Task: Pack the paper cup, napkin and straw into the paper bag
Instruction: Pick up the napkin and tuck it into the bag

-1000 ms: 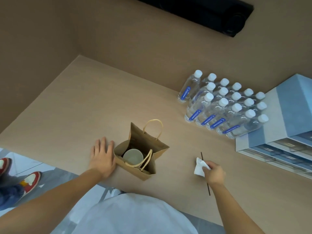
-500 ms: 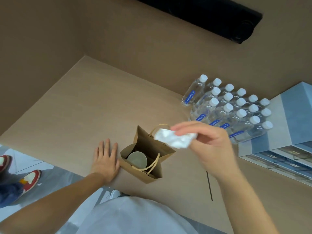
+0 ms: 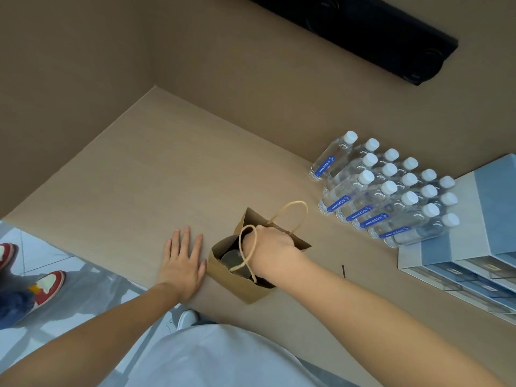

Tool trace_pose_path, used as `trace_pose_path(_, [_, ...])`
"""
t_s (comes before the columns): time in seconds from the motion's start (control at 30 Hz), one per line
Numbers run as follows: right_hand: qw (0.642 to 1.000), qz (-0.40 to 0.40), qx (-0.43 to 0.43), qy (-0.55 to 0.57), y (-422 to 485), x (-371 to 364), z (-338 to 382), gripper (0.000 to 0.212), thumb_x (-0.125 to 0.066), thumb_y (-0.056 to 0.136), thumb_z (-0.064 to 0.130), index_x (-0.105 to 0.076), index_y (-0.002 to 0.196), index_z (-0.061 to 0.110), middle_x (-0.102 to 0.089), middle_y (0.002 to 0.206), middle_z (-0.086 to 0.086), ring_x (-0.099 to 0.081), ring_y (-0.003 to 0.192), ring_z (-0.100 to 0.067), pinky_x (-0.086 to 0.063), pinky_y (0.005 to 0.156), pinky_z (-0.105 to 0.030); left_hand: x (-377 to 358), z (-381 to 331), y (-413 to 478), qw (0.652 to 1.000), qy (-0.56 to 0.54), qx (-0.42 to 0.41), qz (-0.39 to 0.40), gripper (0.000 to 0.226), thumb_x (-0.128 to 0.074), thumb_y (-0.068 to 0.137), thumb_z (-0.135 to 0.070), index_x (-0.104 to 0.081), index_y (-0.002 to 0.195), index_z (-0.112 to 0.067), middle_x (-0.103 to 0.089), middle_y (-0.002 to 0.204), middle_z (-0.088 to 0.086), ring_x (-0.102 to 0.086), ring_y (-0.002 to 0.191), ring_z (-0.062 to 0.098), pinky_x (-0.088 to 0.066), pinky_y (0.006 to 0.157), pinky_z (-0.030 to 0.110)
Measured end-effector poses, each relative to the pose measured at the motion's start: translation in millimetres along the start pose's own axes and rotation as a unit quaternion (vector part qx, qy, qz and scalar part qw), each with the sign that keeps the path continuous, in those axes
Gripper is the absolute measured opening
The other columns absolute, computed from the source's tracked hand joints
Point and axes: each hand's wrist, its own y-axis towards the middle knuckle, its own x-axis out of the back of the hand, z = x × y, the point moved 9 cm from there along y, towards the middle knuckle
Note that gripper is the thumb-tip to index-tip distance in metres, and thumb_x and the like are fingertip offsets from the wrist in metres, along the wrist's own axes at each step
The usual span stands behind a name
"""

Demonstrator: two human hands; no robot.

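Observation:
The brown paper bag (image 3: 237, 283) stands open near the table's front edge, its two cord handles up. The paper cup (image 3: 229, 257) sits inside it in shadow. My right hand (image 3: 272, 247) reaches down into the bag's mouth, and the bag hides its fingers. I see no napkin. My left hand (image 3: 183, 263) lies flat on the table with fingers spread, its edge against the bag's left side. Only the far tip of the thin dark straw (image 3: 343, 270) shows on the table beyond my right forearm.
Several water bottles (image 3: 382, 196) with white caps stand in rows at the back right. A blue and white drawer box (image 3: 474, 219) is at the far right. Walls close the table's back and left. A person's red and white shoes (image 3: 47, 283) are on the floor at left.
My right hand lifted the white napkin off the table, carried it left over the bag and has gone down into the bag's mouth. The napkin is out of sight. The left hand stayed put.

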Motion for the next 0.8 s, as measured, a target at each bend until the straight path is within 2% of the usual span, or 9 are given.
trace_pose_path(0.1, [0.997,0.057,-0.053,0.018,20.3,-25.0,-1.7,0.028,-0.047,0.094,0.004,-0.062,0.118,0.004,-0.064,0.123,-0.014,-0.060,0.114,-0.034,-0.050,0.078,-0.040,-0.6,0.2,0.0,1.000,0.006,-0.002,0.004,0.068,-0.014,0.096,-0.053,0.005,0.152,-0.020,0.010,0.161,0.018,0.012,0.146,0.039,-0.001,0.120,0.051])
trace_pose_path(0.2, [0.990,0.117,-0.072,0.009,23.6,-32.5,-0.5,0.035,-0.050,0.095,0.007,-0.053,0.130,0.003,-0.054,0.136,-0.016,-0.050,0.127,-0.036,-0.047,0.100,-0.047,2.7,-1.3,-1.4,1.000,0.007,-0.005,0.000,0.071,-0.003,0.090,-0.053,0.004,0.152,-0.018,0.008,0.161,0.019,0.010,0.146,0.040,-0.001,0.119,0.051])
trace_pose_path(0.33, [0.998,0.060,0.021,0.030,-0.1,-0.8,6.9,0.018,-0.048,0.094,0.007,-0.062,0.082,0.006,-0.063,0.096,-0.016,-0.062,0.085,-0.032,-0.056,0.077,-0.043,3.0,-0.7,-1.5,1.000,0.005,-0.005,0.000,0.074,0.003,0.087,-0.053,0.008,0.151,-0.018,0.010,0.160,0.019,0.012,0.146,0.040,-0.001,0.120,0.052])
trace_pose_path(0.4, [0.986,-0.015,0.079,0.146,-31.7,28.9,-14.3,0.024,-0.046,0.096,0.018,-0.062,0.080,0.008,-0.064,0.084,-0.012,-0.062,0.079,-0.027,-0.052,0.069,-0.035,2.1,-0.4,-0.9,1.000,0.005,-0.007,0.002,0.073,0.003,0.088,-0.053,0.010,0.151,-0.018,0.011,0.160,0.019,0.012,0.146,0.039,-0.001,0.120,0.051])
trace_pose_path(0.5, [0.882,-0.055,0.106,0.456,-86.7,51.9,-94.6,0.030,-0.058,0.088,0.045,-0.073,0.095,0.021,-0.079,0.091,0.000,-0.073,0.086,-0.012,-0.057,0.068,-0.017,2.7,-1.4,-1.3,1.000,0.006,-0.007,-0.003,0.073,0.003,0.088,-0.053,0.009,0.151,-0.017,0.011,0.160,0.019,0.012,0.146,0.039,-0.002,0.120,0.052])
trace_pose_path(0.6, [0.844,-0.091,-0.100,0.519,-80.6,-13.2,-213.9,0.021,-0.067,0.087,0.031,-0.076,0.084,0.012,-0.079,0.089,-0.011,-0.076,0.080,-0.022,-0.064,0.071,-0.033,5.1,-3.5,-2.3,1.000,0.007,0.002,0.000,0.072,0.000,0.088,-0.052,0.007,0.151,-0.017,0.010,0.160,0.020,0.011,0.146,0.040,-0.001,0.120,0.052])
trace_pose_path(0.67, [0.849,-0.101,-0.260,0.450,-58.1,-87.5,-265.9,0.019,-0.065,0.091,0.019,-0.072,0.100,0.004,-0.074,0.098,-0.017,-0.069,0.083,-0.029,-0.057,0.089,-0.045,5.7,-5.0,-1.9,1.000,0.012,0.006,0.003,0.069,-0.008,0.092,-0.050,0.006,0.152,-0.017,0.010,0.160,0.020,0.011,0.146,0.041,-0.001,0.120,0.052])
trace_pose_path(0.73, [0.844,-0.069,-0.350,0.401,-38.2,-161.2,-273.9,0.040,-0.063,0.093,0.024,-0.060,0.123,-0.001,-0.067,0.116,-0.020,-0.062,0.106,-0.032,-0.045,0.099,-0.039,5.7,-6.1,-1.0,1.000,0.018,0.006,0.007,0.068,-0.015,0.095,-0.049,0.007,0.152,-0.017,0.011,0.160,0.020,0.011,0.146,0.040,-0.002,0.120,0.052])
trace_pose_path(0.8, [0.836,-0.060,-0.392,0.379,-28.3,-217.6,-262.9,0.039,-0.060,0.094,0.024,-0.058,0.122,-0.003,-0.061,0.125,-0.025,-0.056,0.117,-0.038,-0.044,0.097,-0.036,5.4,-5.5,-0.5,1.000,0.023,0.000,0.012,0.068,-0.015,0.096,-0.050,0.009,0.151,-0.018,0.013,0.160,0.019,0.012,0.146,0.039,-0.002,0.120,0.051])
